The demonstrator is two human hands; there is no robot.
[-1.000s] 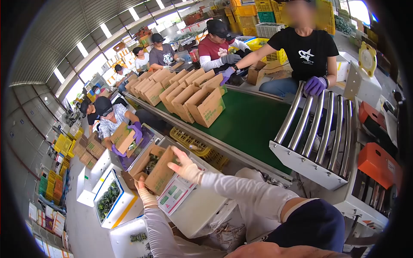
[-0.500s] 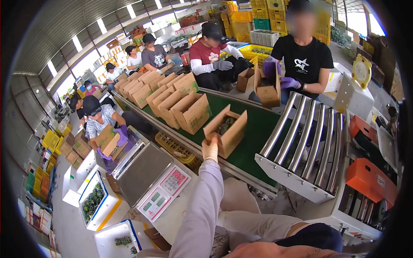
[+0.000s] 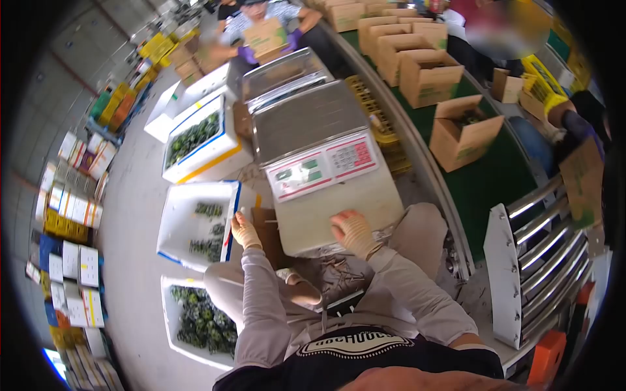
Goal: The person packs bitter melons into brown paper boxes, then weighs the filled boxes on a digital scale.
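My left hand (image 3: 245, 232) is at the right rim of a white foam box (image 3: 175, 221) with blue tape along its edge, fingers curled at that rim. A few dark green clumps of plants (image 3: 208, 246) lie inside the box. My right hand (image 3: 354, 233) rests on the pale board in front of a digital scale (image 3: 313, 124), fingers loosely bent and nothing visible in them. The scale's metal pan is bare. Both hands wear light, thin coverings up to the wrist.
Foam boxes of greens (image 3: 207, 138) stand at left, another (image 3: 205, 319) by my leg. Open cartons (image 3: 464, 133) line the green conveyor belt (image 3: 456, 189). A roller rack (image 3: 548, 260) stands right. A co-worker across the scales holds a carton (image 3: 266, 39) in purple gloves.
My view has swung down and left. The hand that was at the carton on the belt has let go and come back; both hands now show near the scale and the foam box.
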